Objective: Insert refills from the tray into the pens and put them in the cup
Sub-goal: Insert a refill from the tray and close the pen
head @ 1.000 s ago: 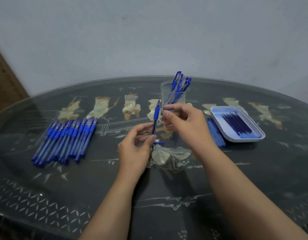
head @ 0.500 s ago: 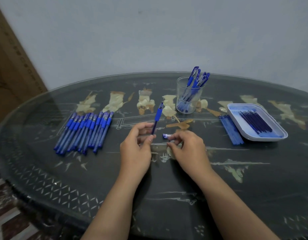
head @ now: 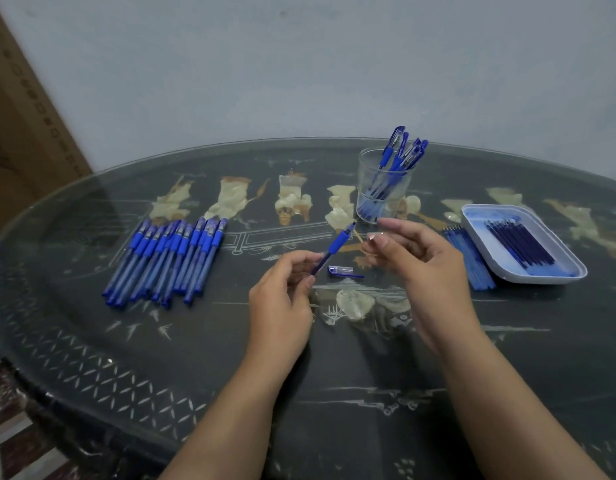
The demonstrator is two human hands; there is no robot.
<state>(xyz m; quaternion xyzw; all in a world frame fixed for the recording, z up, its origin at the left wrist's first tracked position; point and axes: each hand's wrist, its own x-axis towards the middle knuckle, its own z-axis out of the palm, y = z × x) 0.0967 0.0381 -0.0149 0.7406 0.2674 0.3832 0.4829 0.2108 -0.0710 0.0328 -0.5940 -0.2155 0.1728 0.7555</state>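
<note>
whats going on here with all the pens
A person's left hand grips an uncapped blue pen, tilted up toward the right hand, whose fingertips are close to its tip; whether they pinch anything is too small to tell. A pen cap lies on the table between the hands. A row of pens lies at left, several pens stand in the cup, and dark refills lie in the tray at right.
</note>
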